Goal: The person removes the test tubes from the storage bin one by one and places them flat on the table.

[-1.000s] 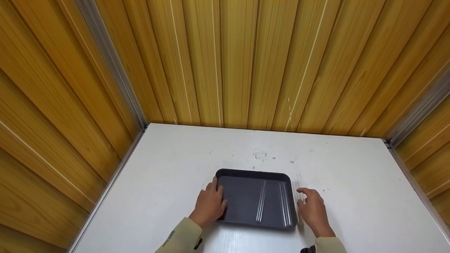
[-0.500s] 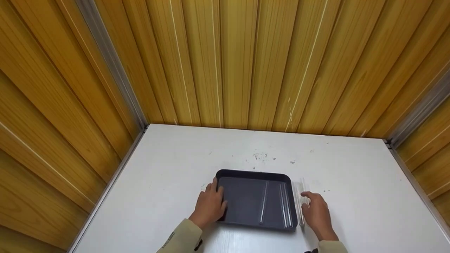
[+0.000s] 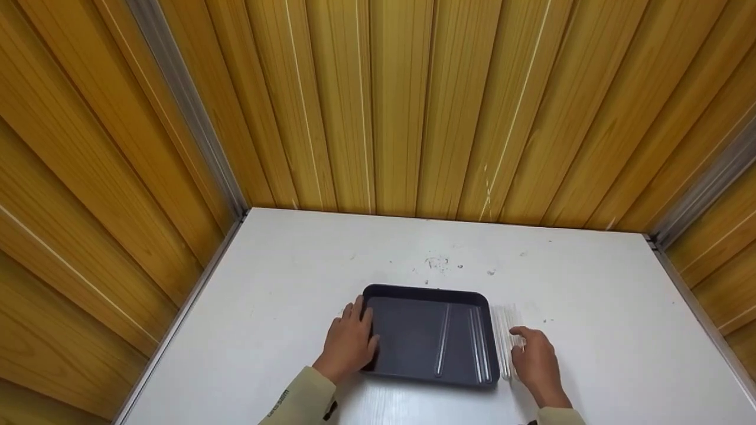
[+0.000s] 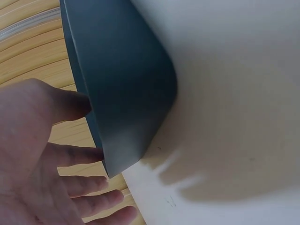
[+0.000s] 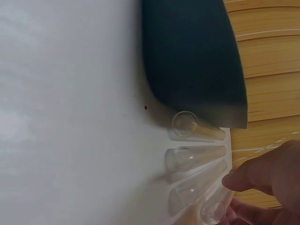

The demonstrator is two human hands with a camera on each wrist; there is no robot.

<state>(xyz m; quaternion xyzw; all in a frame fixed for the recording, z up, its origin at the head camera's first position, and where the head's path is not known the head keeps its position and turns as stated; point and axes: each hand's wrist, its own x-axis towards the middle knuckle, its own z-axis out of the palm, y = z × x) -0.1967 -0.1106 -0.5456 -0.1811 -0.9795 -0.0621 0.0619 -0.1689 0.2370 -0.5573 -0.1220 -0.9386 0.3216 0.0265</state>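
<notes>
A dark rectangular tray stands on the white table. My left hand rests at its left rim; in the left wrist view the thumb and index fingertip meet the rim and the other fingers extend loosely. One clear test tube lies slanted in the tray, and a few more tubes lie along its right side. Outside the right wall, several clear test tubes lie side by side on the table. My right hand pinches the outermost test tube between thumb and fingers.
The white table reaches to yellow wood-patterned panels at the back and both sides. Metal posts stand in the corners. Small dark marks dot the table behind the tray.
My right hand has moved a little right, away from the tray, and the tubes beside it now lie spread wider. The left hand has shifted slightly left; the tray stays in place.
</notes>
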